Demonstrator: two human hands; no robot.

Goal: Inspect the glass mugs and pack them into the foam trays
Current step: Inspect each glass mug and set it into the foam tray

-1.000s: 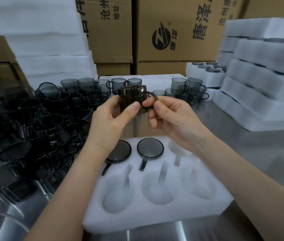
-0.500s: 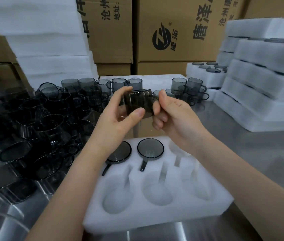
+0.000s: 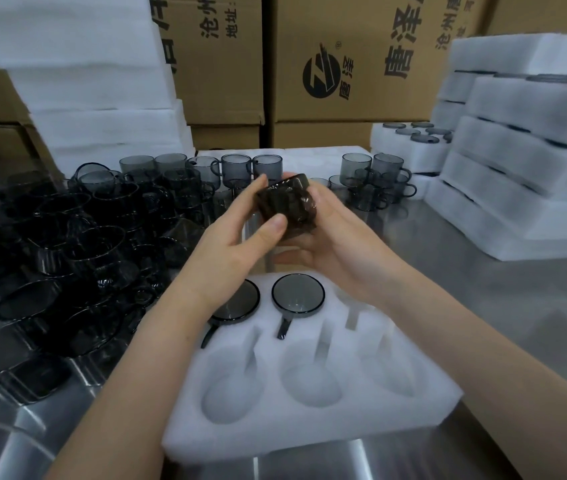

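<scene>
Smoky-grey, the glass mug (image 3: 285,206) was in the air over the far end of the foam tray (image 3: 310,427), tipped well off upright and gripped by both hands. The left hand (image 3: 230,258) clasped it from the left, with the thumb pressed on the near wall and the fingers curled over the far side. The right hand (image 3: 341,247) cupped it from the right and underneath, fingers wrapped round it; the handle could not be made out.

The white tray lay on the steel tabletop (image 3: 483,306) just in front of the person. In its far row sat two packed mugs (image 3: 298,293), side by side and rims up, their handles lying in slots that pointed toward the person. The left one was partly hidden by the left wrist, and the third far pocket was mostly covered by the right wrist. The near row's three pockets (image 3: 310,379) showed bare foam.

To the left, a dense crowd of loose mugs (image 3: 84,237) covered the tabletop, some upright and some on their sides. More upright mugs (image 3: 375,181) stood beyond the hands. Stacked foam trays (image 3: 517,168) rose at the right and at the left rear, with printed cardboard boxes (image 3: 344,64) behind.
</scene>
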